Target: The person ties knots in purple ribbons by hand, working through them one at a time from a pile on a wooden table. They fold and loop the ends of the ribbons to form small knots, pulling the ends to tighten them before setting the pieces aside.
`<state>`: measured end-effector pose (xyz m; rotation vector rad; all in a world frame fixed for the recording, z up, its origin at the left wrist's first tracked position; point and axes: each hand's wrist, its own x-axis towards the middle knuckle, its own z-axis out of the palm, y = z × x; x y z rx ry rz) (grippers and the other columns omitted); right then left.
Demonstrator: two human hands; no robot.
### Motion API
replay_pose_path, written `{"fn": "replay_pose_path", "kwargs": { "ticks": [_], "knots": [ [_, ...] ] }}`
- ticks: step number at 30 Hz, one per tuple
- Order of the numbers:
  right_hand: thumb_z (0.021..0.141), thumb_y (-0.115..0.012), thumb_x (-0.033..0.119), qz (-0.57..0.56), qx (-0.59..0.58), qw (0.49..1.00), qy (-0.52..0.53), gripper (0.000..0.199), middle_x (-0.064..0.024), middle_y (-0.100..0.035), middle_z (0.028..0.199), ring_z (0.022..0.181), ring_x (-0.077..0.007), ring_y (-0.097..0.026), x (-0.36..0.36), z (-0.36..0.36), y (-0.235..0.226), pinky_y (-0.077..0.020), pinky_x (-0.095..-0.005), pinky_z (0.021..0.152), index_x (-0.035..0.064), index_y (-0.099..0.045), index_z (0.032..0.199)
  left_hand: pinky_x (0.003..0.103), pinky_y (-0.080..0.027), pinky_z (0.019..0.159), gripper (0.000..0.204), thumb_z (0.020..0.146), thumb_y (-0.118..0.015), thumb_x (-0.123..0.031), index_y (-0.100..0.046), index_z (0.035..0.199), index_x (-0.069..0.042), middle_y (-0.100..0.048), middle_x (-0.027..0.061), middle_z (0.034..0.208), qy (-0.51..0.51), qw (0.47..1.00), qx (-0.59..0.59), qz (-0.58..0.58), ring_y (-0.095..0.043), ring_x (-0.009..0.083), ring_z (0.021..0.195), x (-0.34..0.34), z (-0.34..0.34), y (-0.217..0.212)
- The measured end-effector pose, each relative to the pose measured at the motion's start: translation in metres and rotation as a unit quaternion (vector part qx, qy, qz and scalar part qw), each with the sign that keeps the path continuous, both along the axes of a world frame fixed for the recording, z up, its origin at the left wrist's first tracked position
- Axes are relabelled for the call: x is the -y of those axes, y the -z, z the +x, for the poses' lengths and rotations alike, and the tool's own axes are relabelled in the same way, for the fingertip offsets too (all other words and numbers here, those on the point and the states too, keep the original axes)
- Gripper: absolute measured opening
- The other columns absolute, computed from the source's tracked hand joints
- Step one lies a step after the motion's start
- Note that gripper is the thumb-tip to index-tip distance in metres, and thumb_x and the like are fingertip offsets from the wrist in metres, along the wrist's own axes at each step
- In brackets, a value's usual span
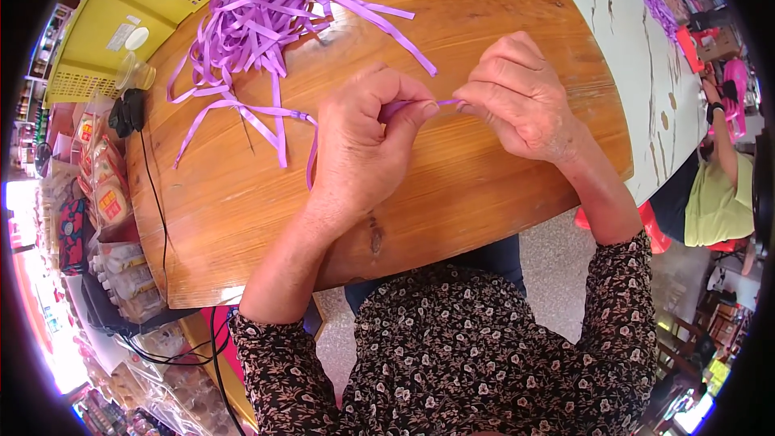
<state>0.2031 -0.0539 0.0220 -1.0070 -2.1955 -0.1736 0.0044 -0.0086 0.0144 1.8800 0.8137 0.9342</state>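
Observation:
A narrow purple ribbon (446,102) stretches across the short gap between my hands, above the wooden table. My left hand (363,125) is closed, pinching the ribbon between thumb and index finger. On the other side my right hand (521,97) pinches its end, and the fingertips partly hide that end. From my left hand the ribbon runs on down and left, past a small dark purple piece (303,116), to loose strands on the wood. Beyond, at the back left, lies a tangled heap of purple ribbons (254,20).
The wooden tabletop (484,218) has a curved edge. Left of the heap stands a yellow basket (101,32), with a clear plastic cup (136,73) and a black object with a cable (127,111) near it. A white marbled table (646,89) adjoins at right, where another person (722,178) sits.

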Motion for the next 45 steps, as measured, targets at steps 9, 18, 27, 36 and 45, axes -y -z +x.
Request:
{"fn": "replay_pose_path", "kwargs": {
  "ticks": [9, 18, 27, 36, 45],
  "knots": [
    [0.072, -0.065, -0.005, -0.01, -0.008, 0.992, 0.123, 0.01, -0.0071, -0.056, 0.076, 0.072, -0.022, -0.052, 0.026, 0.058, -0.019, -0.0425, -0.0295, 0.065, -0.0005, -0.063, 0.082, 0.016, -0.03, 0.051, 0.008, 0.079, -0.063, 0.003, -0.059, 0.077, -0.003, -0.047, -0.0078, 0.067, -0.038, 0.985, 0.13, -0.105, -0.037, -0.0002, 0.059, -0.008, -0.01, -0.006],
    [0.067, -0.072, 0.012, 0.062, -0.01, 0.996, 0.07, 0.03, -0.0054, -0.062, 0.09, 0.08, -0.0212, -0.057, 0.013, -0.006, -0.028, -0.0417, -0.0304, 0.07, 0.0069, -0.067, 0.096, 0.016, -0.031, 0.052, 0.005, 0.081, -0.063, 0.002, -0.061, 0.081, -0.002, -0.049, -0.0077, 0.067, -0.025, 0.989, 0.086, -0.121, -0.04, -0.0002, 0.06, -0.002, -0.009, -0.009],
    [0.066, -0.071, 0.004, 0.011, -0.001, 0.998, 0.059, 0.024, -0.0015, -0.058, 0.079, 0.072, -0.0184, -0.053, 0.009, -0.005, -0.018, -0.0402, -0.0306, 0.065, 0.0066, -0.068, 0.09, 0.016, -0.032, 0.051, 0.003, 0.08, -0.065, 0.0, -0.062, 0.081, -0.001, -0.051, -0.0069, 0.067, -0.028, 0.984, 0.11, -0.139, -0.04, 0.0003, 0.059, -0.001, -0.007, -0.012],
    [0.076, -0.067, 0.005, -0.291, -0.191, 0.937, 0.005, 0.012, -0.0043, -0.059, 0.074, 0.071, -0.0145, -0.055, 0.016, -0.012, -0.023, -0.0426, -0.0255, 0.06, 0.0012, -0.067, 0.088, 0.016, -0.033, 0.053, 0.003, 0.079, -0.066, 0.0, -0.063, 0.08, -0.002, -0.051, -0.0065, 0.068, -0.029, 0.99, 0.128, -0.051, -0.041, 0.0007, 0.06, -0.007, -0.005, 0.0],
    [0.08, -0.06, -0.004, -0.356, -0.465, 0.805, -0.1, 0.023, -0.0048, -0.061, 0.09, 0.082, -0.0128, -0.056, 0.005, -0.031, -0.008, -0.0461, -0.0227, 0.073, 0.0027, -0.066, 0.101, 0.019, -0.044, 0.071, 0.013, 0.082, -0.062, 0.002, -0.06, 0.094, 0.0, -0.061, 0.0013, 0.088, 0.053, 0.896, 0.328, -0.295, -0.055, 0.0057, 0.08, 0.001, -0.001, 0.0]
  ]
}}
